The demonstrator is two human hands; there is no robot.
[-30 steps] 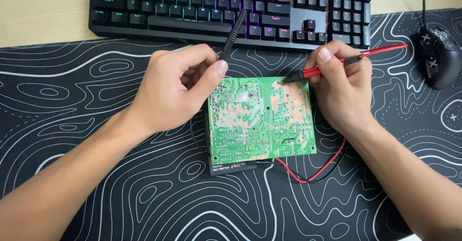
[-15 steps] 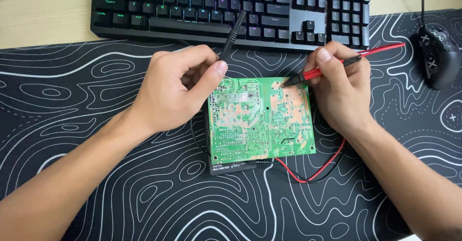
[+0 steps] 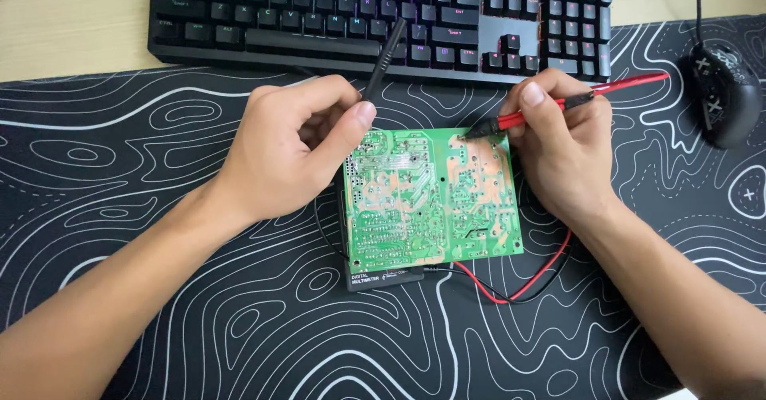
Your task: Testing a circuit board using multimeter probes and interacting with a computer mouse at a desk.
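A green circuit board [image 3: 431, 200] lies solder side up on a black meter [image 3: 383, 277], whose lower edge shows beneath it. My left hand [image 3: 291, 144] grips a black test probe [image 3: 383, 57] like a pen, its tip hidden near the board's upper left corner. My right hand [image 3: 558, 148] grips a red test probe [image 3: 590, 95], whose dark tip touches the board's upper right area. Red and black leads [image 3: 519, 288] curl out below the board's right side.
A black keyboard [image 3: 383, 17] with lit keys lies along the top edge. A black mouse [image 3: 722, 89] sits at the upper right. Everything rests on a black desk mat [image 3: 159, 304] with white contour lines, over a wooden desk [image 3: 72, 25].
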